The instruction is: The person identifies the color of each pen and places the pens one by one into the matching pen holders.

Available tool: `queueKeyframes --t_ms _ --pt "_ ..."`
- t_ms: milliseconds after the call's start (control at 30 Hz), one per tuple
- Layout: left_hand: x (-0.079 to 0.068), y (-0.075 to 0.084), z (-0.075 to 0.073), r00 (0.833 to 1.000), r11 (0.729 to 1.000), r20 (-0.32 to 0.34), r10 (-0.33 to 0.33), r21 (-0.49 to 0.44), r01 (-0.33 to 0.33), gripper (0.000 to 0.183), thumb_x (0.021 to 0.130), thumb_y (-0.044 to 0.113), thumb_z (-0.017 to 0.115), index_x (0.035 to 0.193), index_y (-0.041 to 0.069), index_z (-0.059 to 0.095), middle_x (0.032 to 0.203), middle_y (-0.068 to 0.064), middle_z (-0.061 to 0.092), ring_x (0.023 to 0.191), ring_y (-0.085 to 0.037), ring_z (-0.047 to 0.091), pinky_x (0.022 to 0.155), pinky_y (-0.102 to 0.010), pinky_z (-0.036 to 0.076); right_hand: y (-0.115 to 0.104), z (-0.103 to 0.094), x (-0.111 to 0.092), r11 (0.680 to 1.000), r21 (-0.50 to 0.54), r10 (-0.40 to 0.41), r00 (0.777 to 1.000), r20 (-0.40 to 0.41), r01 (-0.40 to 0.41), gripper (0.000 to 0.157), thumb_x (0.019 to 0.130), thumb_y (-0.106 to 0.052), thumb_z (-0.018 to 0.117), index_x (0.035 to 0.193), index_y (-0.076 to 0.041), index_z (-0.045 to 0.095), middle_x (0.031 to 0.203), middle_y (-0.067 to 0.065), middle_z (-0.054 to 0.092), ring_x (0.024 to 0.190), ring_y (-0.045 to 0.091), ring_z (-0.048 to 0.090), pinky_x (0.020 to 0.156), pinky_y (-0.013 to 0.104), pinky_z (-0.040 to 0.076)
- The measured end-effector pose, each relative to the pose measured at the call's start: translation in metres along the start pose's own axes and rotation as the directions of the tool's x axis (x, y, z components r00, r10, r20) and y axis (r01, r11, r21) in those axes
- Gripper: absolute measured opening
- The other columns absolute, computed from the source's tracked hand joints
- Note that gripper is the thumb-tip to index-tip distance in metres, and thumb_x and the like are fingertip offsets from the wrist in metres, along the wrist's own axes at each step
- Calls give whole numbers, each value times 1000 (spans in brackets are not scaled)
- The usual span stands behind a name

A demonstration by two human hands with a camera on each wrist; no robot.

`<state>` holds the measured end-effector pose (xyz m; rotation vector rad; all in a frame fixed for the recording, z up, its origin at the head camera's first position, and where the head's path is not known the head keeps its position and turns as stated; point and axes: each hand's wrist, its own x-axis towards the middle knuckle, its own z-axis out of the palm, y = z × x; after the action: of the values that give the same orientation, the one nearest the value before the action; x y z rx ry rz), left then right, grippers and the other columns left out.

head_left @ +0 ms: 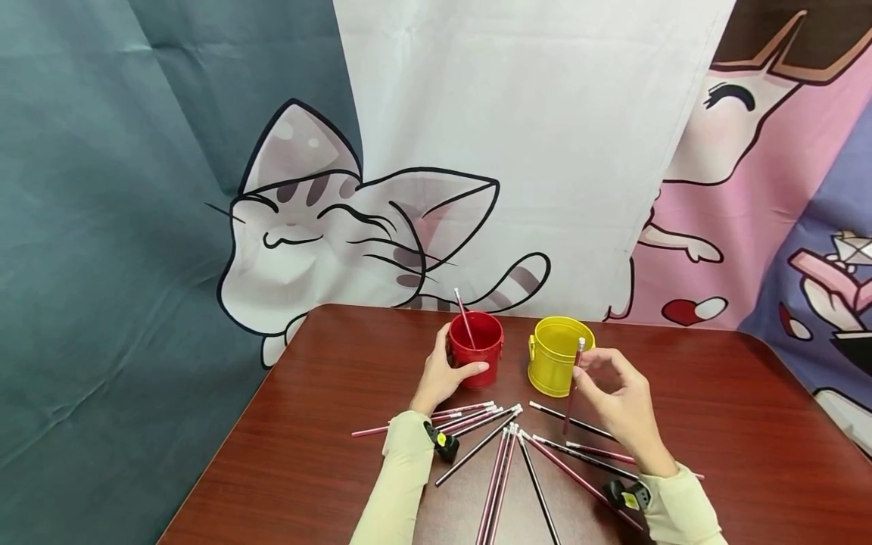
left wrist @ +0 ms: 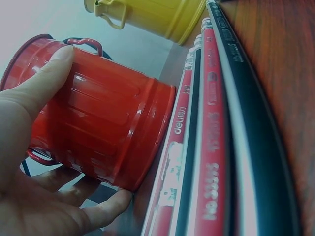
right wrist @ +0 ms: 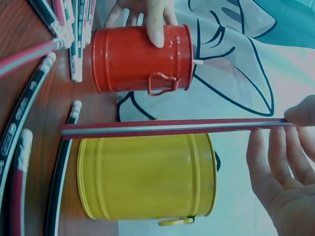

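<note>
My left hand (head_left: 439, 376) holds the small red bucket (head_left: 487, 367) from its left side, the thumb across the front wall and the other fingers behind it. One pencil (head_left: 465, 318) leans inside that bucket, its eraser end sticking out above the rim. Just right of it stands a yellow bucket (head_left: 548, 367) with small side handles. In front of the yellow bucket, my right hand (head_left: 623, 397) pinches a red striped pencil (right wrist: 172, 127) near its eraser end. That pencil hangs nearly upright, outside the yellow bucket.
Several red pencils (head_left: 497, 492) and black pencils (head_left: 538, 492) lie fanned out on the brown table (head_left: 327, 378), eraser ends toward the buckets. A cloth backdrop (head_left: 436, 113) with cartoon animals hangs behind the table's far edge.
</note>
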<state>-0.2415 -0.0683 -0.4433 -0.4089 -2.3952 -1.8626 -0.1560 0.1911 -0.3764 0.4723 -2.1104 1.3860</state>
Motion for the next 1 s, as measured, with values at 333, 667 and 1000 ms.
queueKeyframes --t_ms 333,667,1000 --pt "0 0 -1 1000 1000 6 -1 -8 1 83 76 20 75 142 14 24 139 -9 40 124 -28 38 91 -45 46 3 4 0 996 76 54 997 -55 -50 25 74 14 66 97 9 56 87 20 59 75 9 58 61 15 48" --pt "2 -11 -1 1000 1000 -6 3 -12 -3 84 75 22 76 141 16 25 139 -8 40 125 -29 38 91 -47 45 0 6 -1 998 57 34 999 -39 -32 25 74 13 66 97 9 57 88 18 61 75 11 59 62 15 50" --pt "12 -34 4 999 1000 -34 0 20 0 85 73 33 77 140 31 25 136 6 42 123 -19 41 91 -39 46 -5 8 4 995 93 29 998 -61 -23 24 74 14 66 95 9 57 85 18 59 72 10 57 60 14 48"
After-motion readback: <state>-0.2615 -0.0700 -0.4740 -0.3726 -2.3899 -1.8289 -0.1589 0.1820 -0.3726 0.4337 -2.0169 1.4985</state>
